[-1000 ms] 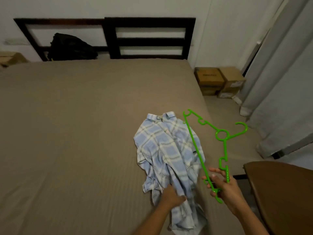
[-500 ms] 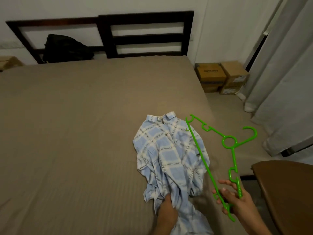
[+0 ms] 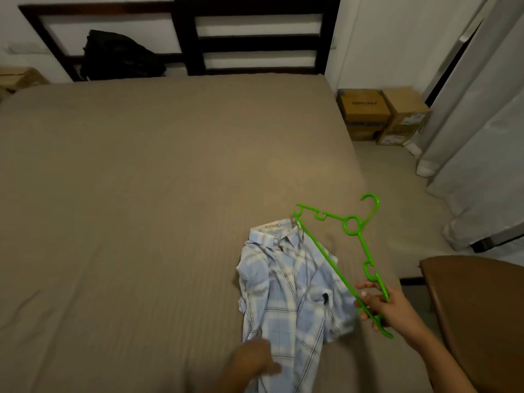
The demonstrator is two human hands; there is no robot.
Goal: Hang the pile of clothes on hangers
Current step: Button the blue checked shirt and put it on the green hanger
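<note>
Head view: shirt (image 3: 292, 285) lies crumpled by the bed's (image 3: 141, 194) right edge. Right hand (image 3: 380, 303) grips hanger (image 3: 326, 257) end beside it. Left hand (image 3: 252, 361) is blurred at the hem, grip unclear. Next move likely: open collar, feed hanger in.

Filled mostly by a wide bed (image 3: 141, 194) in tan ribbed sheeting. Backed at 12 o'clock by a dark slatted headboard (image 3: 255, 43) on a white wall (image 3: 382, 38), with a black bag (image 3: 119, 58) at 11. Flanked at 2 o'clock by 2 cardboard boxes (image 3: 364, 106) and pale curtains (image 3: 482, 137); at 4, by a brown seat (image 3: 482, 321). Dimly lit.
</note>
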